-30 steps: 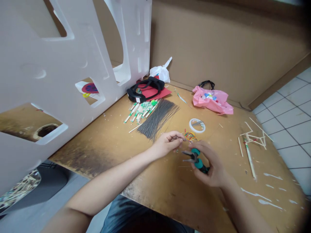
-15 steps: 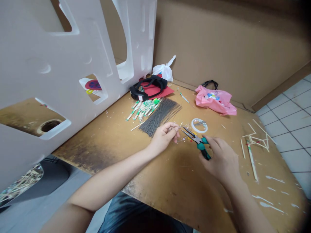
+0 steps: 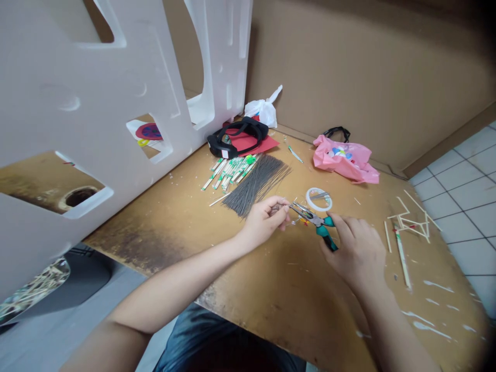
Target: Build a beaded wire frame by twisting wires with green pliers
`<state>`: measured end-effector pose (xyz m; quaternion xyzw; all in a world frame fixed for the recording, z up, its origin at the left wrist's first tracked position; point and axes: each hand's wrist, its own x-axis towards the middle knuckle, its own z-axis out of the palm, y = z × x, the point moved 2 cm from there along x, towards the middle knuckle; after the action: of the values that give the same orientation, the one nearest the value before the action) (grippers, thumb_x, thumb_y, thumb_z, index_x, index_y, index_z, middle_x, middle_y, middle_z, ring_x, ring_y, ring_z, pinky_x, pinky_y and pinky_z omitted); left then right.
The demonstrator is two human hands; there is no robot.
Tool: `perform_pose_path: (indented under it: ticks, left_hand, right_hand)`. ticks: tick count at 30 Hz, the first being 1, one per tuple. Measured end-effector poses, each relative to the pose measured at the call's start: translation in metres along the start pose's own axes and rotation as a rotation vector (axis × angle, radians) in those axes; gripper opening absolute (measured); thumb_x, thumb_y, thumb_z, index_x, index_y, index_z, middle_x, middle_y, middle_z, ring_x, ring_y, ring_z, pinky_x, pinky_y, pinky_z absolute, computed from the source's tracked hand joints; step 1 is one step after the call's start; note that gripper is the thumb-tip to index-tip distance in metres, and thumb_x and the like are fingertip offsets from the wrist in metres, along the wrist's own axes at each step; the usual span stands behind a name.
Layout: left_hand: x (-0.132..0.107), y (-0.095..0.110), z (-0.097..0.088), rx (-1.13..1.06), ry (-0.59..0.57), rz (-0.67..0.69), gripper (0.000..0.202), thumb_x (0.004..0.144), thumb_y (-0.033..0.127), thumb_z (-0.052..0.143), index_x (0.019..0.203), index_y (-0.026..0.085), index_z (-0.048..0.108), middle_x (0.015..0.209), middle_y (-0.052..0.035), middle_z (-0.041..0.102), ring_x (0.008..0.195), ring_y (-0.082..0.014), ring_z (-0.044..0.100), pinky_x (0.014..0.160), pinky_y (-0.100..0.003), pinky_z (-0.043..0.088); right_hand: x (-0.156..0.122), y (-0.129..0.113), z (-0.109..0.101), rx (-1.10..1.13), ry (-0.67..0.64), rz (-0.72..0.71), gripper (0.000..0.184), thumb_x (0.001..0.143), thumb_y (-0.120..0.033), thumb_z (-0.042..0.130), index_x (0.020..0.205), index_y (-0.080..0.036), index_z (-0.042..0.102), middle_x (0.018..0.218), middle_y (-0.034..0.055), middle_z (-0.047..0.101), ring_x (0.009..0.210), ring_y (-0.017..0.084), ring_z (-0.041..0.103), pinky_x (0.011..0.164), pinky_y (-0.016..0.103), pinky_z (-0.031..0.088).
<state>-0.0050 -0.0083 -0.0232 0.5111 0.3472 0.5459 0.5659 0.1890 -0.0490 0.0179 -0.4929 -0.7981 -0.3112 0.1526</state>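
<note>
My right hand [image 3: 354, 248] is closed around the teal-and-black handles of long-nose pliers [image 3: 314, 219]. Their jaws point left and meet the fingertips of my left hand [image 3: 268, 219]. Those fingers are pinched on something thin, too small to make out. A bundle of dark thin wires [image 3: 251, 186] lies just beyond my left hand. Behind the pliers rests a white tape ring [image 3: 319, 199] with short wire pieces inside it. Small red and yellow bits [image 3: 304, 222] show partly beneath the jaws.
Paper-wrapped chopsticks [image 3: 228, 173] and a black head strap [image 3: 238, 138] on red paper lie farther back. A pink bag [image 3: 344, 159] and a white bag [image 3: 263, 111] stand near the cardboard wall. A stick frame [image 3: 413, 222] lies right. A white plastic panel [image 3: 116, 103] rises left.
The plier jaws have come together and now reach my left fingertips. My right hand has shifted slightly right, and my left hand has moved a little toward the pliers.
</note>
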Motion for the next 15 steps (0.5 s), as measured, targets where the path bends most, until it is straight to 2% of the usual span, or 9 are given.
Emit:
perform_pose_path:
  ticks: [4,8,15]
  left_hand:
    - [-0.001,0.002,0.001,0.012,-0.019,0.009,0.014,0.082,0.029,0.056,0.085,0.014,0.054,0.061,0.0031,0.060,0.044,-0.0048,0.051,0.049,-0.019,0.041]
    - [-0.002,0.007,0.000,0.023,-0.038,0.009,0.016,0.082,0.030,0.057,0.082,0.015,0.055,0.062,0.0028,0.061,0.044,-0.0045,0.051,0.049,-0.019,0.041]
    - [0.002,0.012,-0.003,-0.057,-0.086,-0.063,0.029,0.081,0.042,0.058,0.074,0.014,0.055,0.060,0.0014,0.061,0.043,-0.0043,0.049,0.047,-0.019,0.039]
  right_hand:
    - [0.001,0.004,-0.001,-0.025,-0.001,-0.027,0.035,0.080,-0.031,0.059,0.110,-0.014,0.060,0.079,0.0057,0.063,0.073,0.021,0.051,0.065,0.032,0.033]
    - [0.002,0.005,-0.002,-0.044,0.014,-0.029,0.035,0.080,-0.031,0.059,0.111,-0.015,0.059,0.084,0.0068,0.065,0.076,0.022,0.051,0.064,0.033,0.031]
    - [-0.001,0.002,0.001,-0.021,0.058,0.010,0.037,0.082,-0.030,0.055,0.116,-0.017,0.056,0.087,0.0087,0.064,0.077,0.023,0.050,0.064,0.034,0.031]
